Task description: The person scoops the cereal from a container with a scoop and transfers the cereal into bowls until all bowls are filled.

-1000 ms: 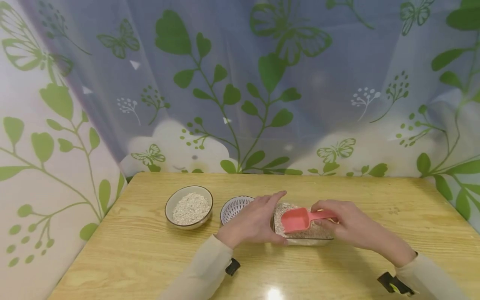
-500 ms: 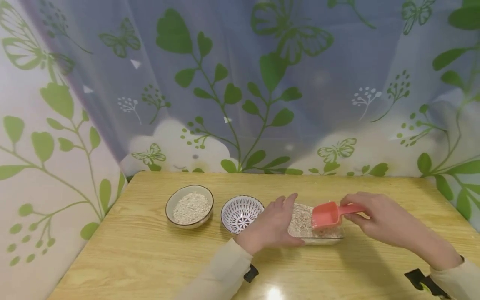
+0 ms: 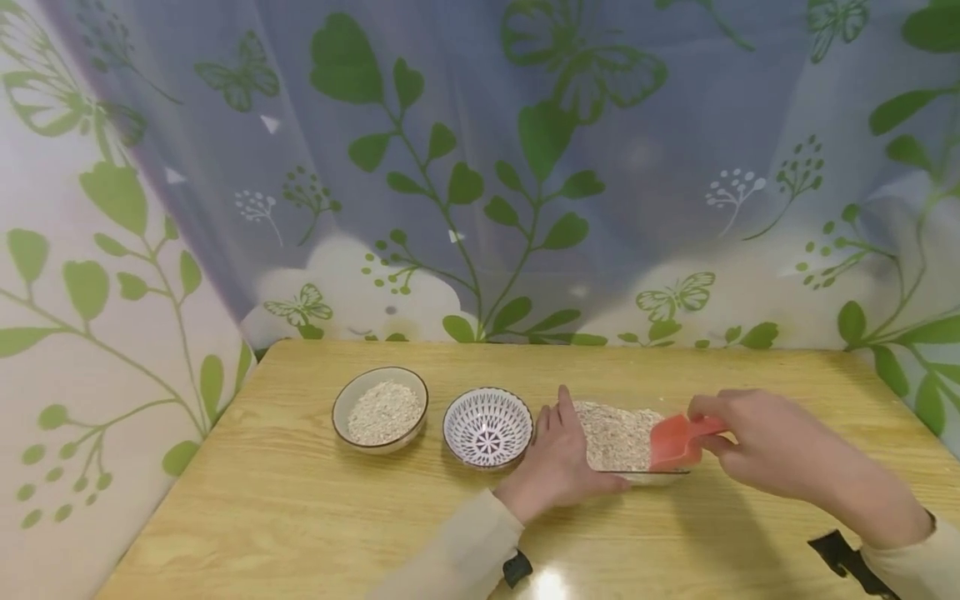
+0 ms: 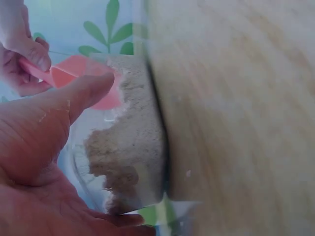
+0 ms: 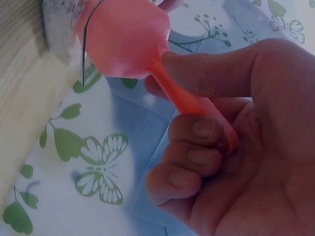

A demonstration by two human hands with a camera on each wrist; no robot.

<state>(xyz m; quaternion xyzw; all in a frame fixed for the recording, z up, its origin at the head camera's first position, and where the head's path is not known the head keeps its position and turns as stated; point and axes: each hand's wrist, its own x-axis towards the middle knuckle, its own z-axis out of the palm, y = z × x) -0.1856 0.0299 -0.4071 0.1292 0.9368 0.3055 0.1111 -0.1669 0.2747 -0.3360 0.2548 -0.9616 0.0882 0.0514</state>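
Observation:
My right hand (image 3: 780,446) grips the handle of a red plastic scoop (image 3: 671,442), its fingers curled round it in the right wrist view. The scoop's bowl tips down at the right end of a clear glass container (image 3: 660,479) filled with oat flakes (image 3: 615,437). In the left wrist view the scoop (image 4: 69,71) shows beyond the flakes, which have an uneven surface. My left hand (image 3: 558,458) rests against the container's left end, thumb straight along the front side and fingers extended toward the back.
Left of the container stands a patterned bowl (image 3: 487,427) with nothing in it, close to my left hand. Farther left, a cream bowl (image 3: 345,429) with a dark rim holds oat flakes. Behind the wooden table (image 3: 285,517) hangs a leaf-and-butterfly curtain (image 3: 465,167).
The scoop in my right hand has moved right, to the container's right end, and tilted down. My left hand and the container have shifted right, uncovering the patterned bowl.

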